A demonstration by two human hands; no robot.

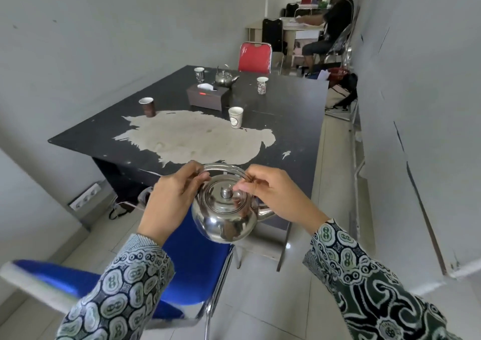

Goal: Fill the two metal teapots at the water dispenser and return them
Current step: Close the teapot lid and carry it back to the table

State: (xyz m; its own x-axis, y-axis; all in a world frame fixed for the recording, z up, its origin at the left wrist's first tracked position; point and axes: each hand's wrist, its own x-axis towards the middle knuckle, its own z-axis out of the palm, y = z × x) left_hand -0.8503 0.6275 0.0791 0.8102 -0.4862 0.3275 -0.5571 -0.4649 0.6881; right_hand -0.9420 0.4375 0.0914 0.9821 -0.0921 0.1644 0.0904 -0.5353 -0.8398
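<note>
A shiny metal teapot [221, 221] with its lid on hangs in the air just short of the black table's near edge, spout pointing right. My left hand [170, 199] grips the left end of its wire handle. My right hand [276, 193] pinches the handle's right end, fingertips close to the lid knob. A second metal teapot [224, 77] stands at the far side of the black table [294, 131], behind a tissue box. No water dispenser is in view.
Several paper cups [235, 117] and a brown tissue box [207, 97] stand on the worn table. A blue chair [192, 269] is below the teapot, a red chair [255, 57] beyond the table. A seated person [328, 29] is at the back right. A power strip [84, 200] lies at the left wall.
</note>
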